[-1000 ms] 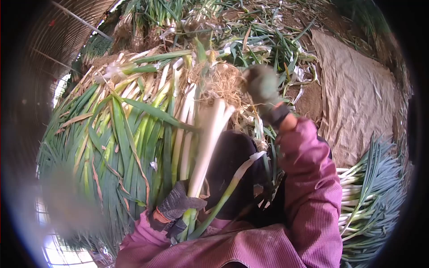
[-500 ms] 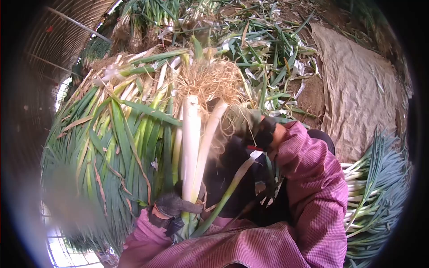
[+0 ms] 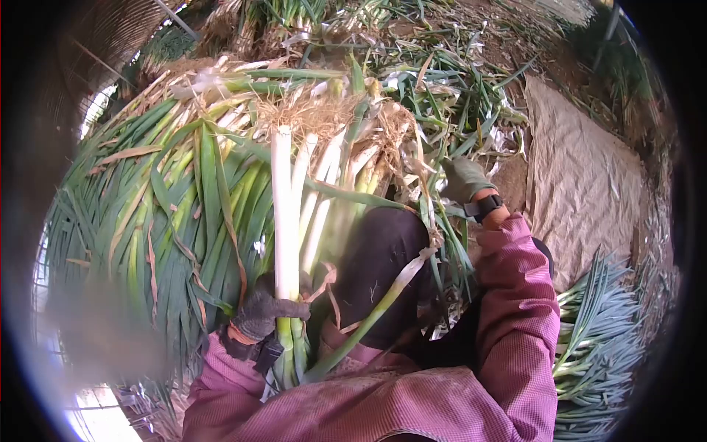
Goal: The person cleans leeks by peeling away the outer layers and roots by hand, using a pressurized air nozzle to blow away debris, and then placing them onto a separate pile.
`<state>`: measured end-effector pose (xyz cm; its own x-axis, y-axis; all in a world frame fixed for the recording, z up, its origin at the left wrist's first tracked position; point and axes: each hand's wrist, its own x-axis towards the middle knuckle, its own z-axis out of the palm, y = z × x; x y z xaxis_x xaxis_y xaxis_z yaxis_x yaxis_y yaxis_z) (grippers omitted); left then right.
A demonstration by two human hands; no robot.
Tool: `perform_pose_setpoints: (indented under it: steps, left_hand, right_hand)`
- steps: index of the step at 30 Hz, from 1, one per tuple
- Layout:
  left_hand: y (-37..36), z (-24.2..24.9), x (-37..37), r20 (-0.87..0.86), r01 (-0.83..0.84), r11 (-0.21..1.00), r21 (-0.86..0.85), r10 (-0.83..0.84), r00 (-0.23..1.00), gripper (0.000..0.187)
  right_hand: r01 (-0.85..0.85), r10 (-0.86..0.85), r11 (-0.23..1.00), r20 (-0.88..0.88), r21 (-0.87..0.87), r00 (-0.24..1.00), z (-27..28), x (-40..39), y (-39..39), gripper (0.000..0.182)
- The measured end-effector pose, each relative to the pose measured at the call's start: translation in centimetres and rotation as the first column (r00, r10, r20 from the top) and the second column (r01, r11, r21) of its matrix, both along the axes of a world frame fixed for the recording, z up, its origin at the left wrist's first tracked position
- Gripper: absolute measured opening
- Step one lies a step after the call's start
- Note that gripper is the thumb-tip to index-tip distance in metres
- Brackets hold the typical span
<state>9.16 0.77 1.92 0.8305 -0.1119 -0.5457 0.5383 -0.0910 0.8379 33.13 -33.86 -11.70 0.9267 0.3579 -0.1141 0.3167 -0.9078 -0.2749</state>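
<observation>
My left hand (image 3: 261,315), in a dark glove, is closed round the lower green part of a few long green onions (image 3: 283,206). Their thick white shanks point up and away from me, with tangled roots (image 3: 309,107) at the top. My right hand (image 3: 465,180), in a grey-green glove with a black band at the wrist, is held out to the right of the roots. Its fingers curl away from view beside hanging leaves (image 3: 434,199); what they hold is hidden. A loose stalk (image 3: 383,306) with a torn whitish end slants across my lap.
A large heap of green onions (image 3: 140,221) lies at my left. Stripped leaves (image 3: 456,96) litter the soil ahead. Brown cloth (image 3: 582,177) covers the ground at right, with cleaned green onions (image 3: 600,346) piled below it. My dark knee (image 3: 387,258) is in the middle.
My right hand has moved up and away from my lap, towards the litter of leaves. The held onions have shifted left and stand more upright; their roots look less bushy.
</observation>
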Motion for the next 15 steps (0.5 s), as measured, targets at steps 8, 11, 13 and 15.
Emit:
perform_pose_setpoints:
  steps: [8,11,13,15]
  left_hand:
    - [-1.7,0.6,-1.2,0.224,0.179,0.984,0.018,-0.179,0.958,0.044]
    - [-2.6,-0.4,-2.0,0.259,0.507,0.84,0.195,-0.543,0.799,0.044]
    - [-2.2,-2.0,-1.2,0.282,0.591,0.761,0.268,-0.648,0.707,0.04]
    - [-0.8,-4.1,0.3,0.337,0.499,0.86,0.108,-0.504,0.795,0.037]
  right_hand:
    - [-0.535,0.272,0.844,0.888,-0.036,0.371,15.4,-14.6,9.7,0.034]
    - [-0.659,0.592,0.699,0.742,-0.279,0.315,14.4,-17.2,12.0,0.022]
    - [-0.642,0.667,0.67,0.682,-0.372,0.301,14.8,-18.3,11.5,0.017]
    - [-0.537,0.627,0.735,0.715,-0.413,0.309,16.2,-18.2,8.8,0.017]
